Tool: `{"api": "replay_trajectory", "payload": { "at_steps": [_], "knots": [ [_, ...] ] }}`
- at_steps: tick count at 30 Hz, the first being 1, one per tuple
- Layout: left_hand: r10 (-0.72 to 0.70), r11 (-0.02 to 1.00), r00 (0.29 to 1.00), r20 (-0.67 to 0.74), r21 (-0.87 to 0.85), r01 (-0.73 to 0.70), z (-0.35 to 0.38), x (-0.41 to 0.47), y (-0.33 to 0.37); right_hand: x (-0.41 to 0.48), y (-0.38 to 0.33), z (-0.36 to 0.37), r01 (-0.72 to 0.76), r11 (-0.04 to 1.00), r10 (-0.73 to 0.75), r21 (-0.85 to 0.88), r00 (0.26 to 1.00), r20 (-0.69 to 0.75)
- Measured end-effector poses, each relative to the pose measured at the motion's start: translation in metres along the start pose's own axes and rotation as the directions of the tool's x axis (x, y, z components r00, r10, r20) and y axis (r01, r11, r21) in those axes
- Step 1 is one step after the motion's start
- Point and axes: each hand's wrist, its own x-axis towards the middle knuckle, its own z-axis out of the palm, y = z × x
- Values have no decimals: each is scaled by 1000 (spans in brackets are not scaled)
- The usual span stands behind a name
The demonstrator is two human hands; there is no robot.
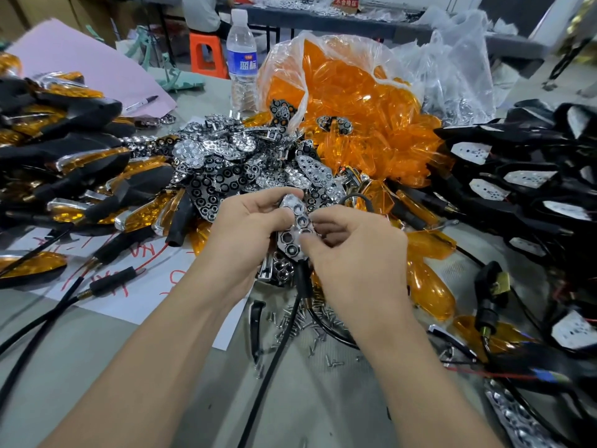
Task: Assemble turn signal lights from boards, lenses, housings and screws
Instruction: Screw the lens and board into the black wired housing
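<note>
A chrome reflector board [296, 225] with hexagonal cells sits on a black housing held in mid-frame. My left hand [248, 234] grips this housing from the left, thumb on the board's upper part. My right hand [352, 253] pinches the board's right edge with thumb and fingertips. A black cable [277, 350] hangs from the housing toward me. Behind the hands lies a pile of chrome reflector boards [226, 156]. Orange lenses [355, 124] spill from a clear bag. Small screws [307, 321] are scattered on the table below my hands.
Finished orange-and-black lights [74, 150] are stacked at the left. Black housings with white boards [523, 176] are heaped at the right. A water bottle [241, 59] stands at the back. A marker pen [142, 102] lies on pink paper. A person sits beyond the table.
</note>
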Motion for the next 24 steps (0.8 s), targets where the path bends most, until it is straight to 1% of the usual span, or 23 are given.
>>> {"api": "replay_trajectory", "payload": {
  "at_steps": [3,4,6,8,10,13,17,18,20,24],
  "knots": [
    [-34,997,999,-14,-68,33,0,0,2,-8,-8,6,20,997,-14,-81,997,75],
    [-50,994,999,21,-99,52,-2,1,4,-9,-9,8,18,996,-10,-92,996,84],
    [-81,983,984,157,-150,105,-8,3,7,-8,-11,8,15,996,-11,-88,999,53],
    [-97,976,958,271,-163,145,-15,6,11,-6,-12,3,-14,1000,14,-9,1000,22],
    [-102,972,941,322,-167,163,-19,8,12,-3,-11,-3,-37,997,35,62,999,27],
    [-108,963,938,328,-200,181,-21,9,11,-2,-13,-7,-62,985,56,164,998,39],
    [-85,953,946,313,-252,169,-23,10,9,-1,-3,-4,-32,970,28,242,999,19],
    [-72,954,944,321,-255,159,-24,10,9,-1,-1,-4,-33,971,29,235,999,20],
    [-45,959,937,346,-249,138,-24,11,9,-1,-3,-6,-25,985,20,171,999,30],
    [-4,952,932,363,-283,114,-25,10,8,-4,-9,-4,47,998,-46,-33,999,24]
  ]
}}
